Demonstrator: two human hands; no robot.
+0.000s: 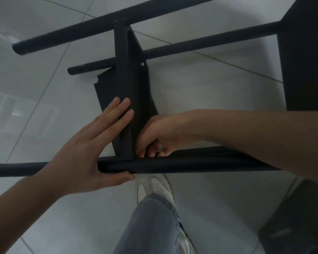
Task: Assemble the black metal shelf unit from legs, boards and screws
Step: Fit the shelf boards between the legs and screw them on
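Note:
The black shelf unit lies on its side on the tiled floor. Its near leg (182, 165) runs left to right below my hands. A black board (128, 85) stands edge-on between that leg and the far legs (103, 22). My left hand (92, 149) presses flat against the board's left face, thumb under the near leg. My right hand (158, 136) is curled at the corner where board meets leg, fingers pinching something small that I cannot make out. A second board (305, 57) is fixed at the right end.
A third leg (200, 44) crosses behind the board, with an open screw hole (142, 64) in the board's flange. My jeans leg (151, 226) and white shoe (160, 186) are just below the frame. A dark object (301, 220) sits at the lower right.

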